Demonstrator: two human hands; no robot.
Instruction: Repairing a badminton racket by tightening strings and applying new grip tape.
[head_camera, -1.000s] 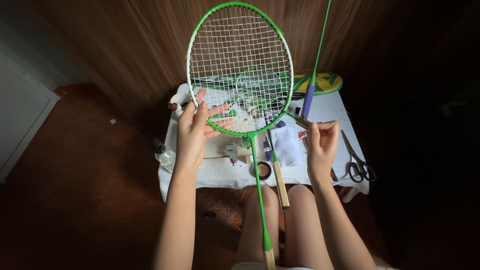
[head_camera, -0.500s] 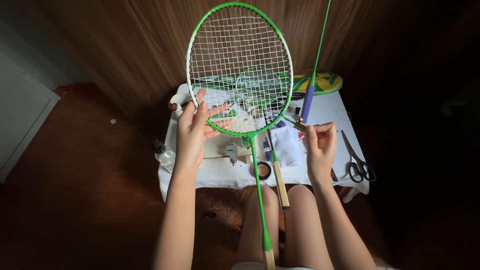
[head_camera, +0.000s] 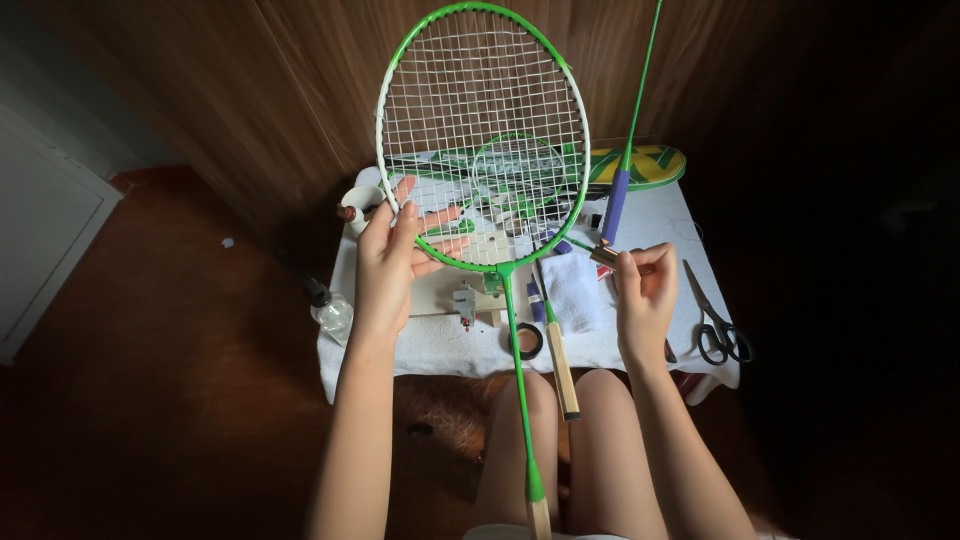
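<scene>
Your left hand (head_camera: 392, 262) is gripping the lower left rim of the green racket (head_camera: 482, 140), fingers spread against the strings, holding it upright above the small white table (head_camera: 655, 225). Your right hand (head_camera: 643, 290) is pinching a small tool (head_camera: 603, 256) by the frame's lower right. Scissors (head_camera: 715, 322) are lying just right of it.
</scene>
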